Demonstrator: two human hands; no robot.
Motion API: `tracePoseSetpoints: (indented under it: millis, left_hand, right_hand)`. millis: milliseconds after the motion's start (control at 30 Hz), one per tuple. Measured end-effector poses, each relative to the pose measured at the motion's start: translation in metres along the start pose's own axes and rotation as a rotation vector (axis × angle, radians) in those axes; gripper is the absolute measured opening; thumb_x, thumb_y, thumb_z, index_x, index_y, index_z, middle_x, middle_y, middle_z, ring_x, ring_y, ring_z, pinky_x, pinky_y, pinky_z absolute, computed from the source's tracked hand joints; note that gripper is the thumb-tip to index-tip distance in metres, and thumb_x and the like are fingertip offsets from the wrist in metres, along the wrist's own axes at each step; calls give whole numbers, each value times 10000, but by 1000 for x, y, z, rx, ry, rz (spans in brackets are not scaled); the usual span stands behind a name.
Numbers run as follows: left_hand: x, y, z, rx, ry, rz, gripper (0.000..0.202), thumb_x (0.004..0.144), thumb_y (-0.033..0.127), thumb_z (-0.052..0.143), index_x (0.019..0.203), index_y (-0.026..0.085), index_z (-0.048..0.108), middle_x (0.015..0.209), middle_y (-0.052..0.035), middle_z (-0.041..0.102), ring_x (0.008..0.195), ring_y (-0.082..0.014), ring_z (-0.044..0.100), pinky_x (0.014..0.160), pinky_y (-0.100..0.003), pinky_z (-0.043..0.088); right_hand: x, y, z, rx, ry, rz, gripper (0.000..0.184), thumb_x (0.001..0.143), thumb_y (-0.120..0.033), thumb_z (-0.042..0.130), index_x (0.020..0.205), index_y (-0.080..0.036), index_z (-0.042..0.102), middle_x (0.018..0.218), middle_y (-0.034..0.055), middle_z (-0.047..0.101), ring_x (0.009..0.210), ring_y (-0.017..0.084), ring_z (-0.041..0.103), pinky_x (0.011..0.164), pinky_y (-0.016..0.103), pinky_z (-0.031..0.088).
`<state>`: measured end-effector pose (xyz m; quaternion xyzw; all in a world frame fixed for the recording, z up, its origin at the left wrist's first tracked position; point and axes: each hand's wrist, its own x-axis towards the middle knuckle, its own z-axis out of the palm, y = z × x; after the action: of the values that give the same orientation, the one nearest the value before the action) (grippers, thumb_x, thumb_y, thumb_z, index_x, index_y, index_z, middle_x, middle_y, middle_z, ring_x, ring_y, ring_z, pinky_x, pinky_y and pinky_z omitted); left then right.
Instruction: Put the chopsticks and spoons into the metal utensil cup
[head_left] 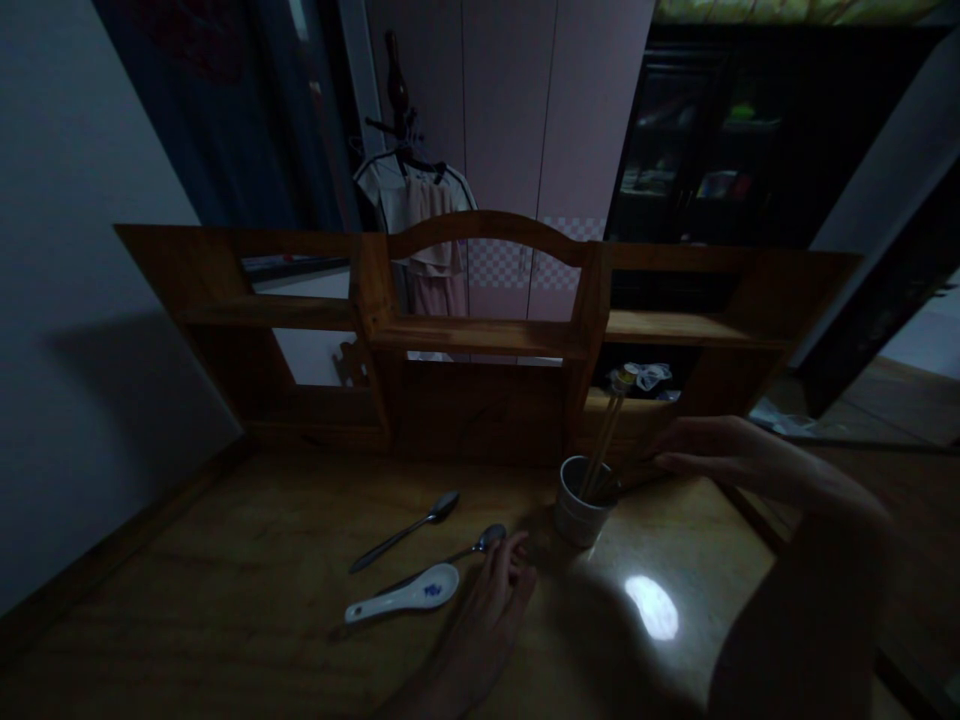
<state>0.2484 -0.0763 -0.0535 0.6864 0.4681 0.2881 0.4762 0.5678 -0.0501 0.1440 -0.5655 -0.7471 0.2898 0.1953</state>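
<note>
On a dim wooden desk (225, 600) my left hand (491, 600) lies low with its fingers stretched toward the handle of a metal spoon (480, 543). Next to it lies a white ceramic spoon (405, 594) with a blue mark, and a second metal spoon (409, 529) lies further left. A small cup (577, 510) holds a pair of chopsticks (609, 432) that lean up and right. My right hand (720, 455) hovers flat and open just right of the cup, holding nothing.
A wooden shelf unit (480, 335) stands along the back of the desk. Behind it are a clothes rack with garments (420, 215), pale wardrobe doors and a dark cabinet (720, 150). A bright light spot (652, 607) reflects on the desk.
</note>
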Motion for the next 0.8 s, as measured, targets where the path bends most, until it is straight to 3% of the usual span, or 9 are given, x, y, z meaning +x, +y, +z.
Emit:
tracePoseSetpoints:
  millis: [133,267,400,600,800]
  left_hand:
    - [3,2,-2,41,110,138,361,984,409,354,1313,295,448,1237,-40,542,1115,-171,544,986,-315,424]
    - [19,-7,-17,250,283,303,269,959,232,386,1171,271,547,1194,-35,541,1137,-173,522,1003,-321,416]
    - [37,-29,-40,506,420,250,285,895,250,517,1178,240,546,1207,-62,515,1190,-240,473,1016,-404,392]
    - [42,-42,-47,670,320,122,280,853,341,596,1103,215,573,1049,-58,592,1020,-249,526,862,-363,421]
    - [37,-37,-40,719,292,73,192,862,345,586,1002,213,590,1033,-45,603,1004,-235,520,853,-334,396]
  right_hand:
    - [-4,4,-4,-32,173,9,360,878,-482,611,1050,-175,687,1009,81,689,878,203,640,776,270,473]
    - [-10,-1,-4,-55,573,44,354,867,-508,617,982,-185,705,922,57,705,824,190,657,693,244,479]
    - [-12,-15,2,-7,953,-35,323,879,-469,621,868,-159,710,794,57,703,730,177,665,624,226,480]
    - [-10,-23,7,54,1227,-151,272,877,-391,643,817,-136,715,721,61,685,600,152,638,521,209,456]
    - [-8,-29,5,130,1428,-276,245,856,-322,654,717,-126,704,634,45,649,470,120,561,446,212,412]
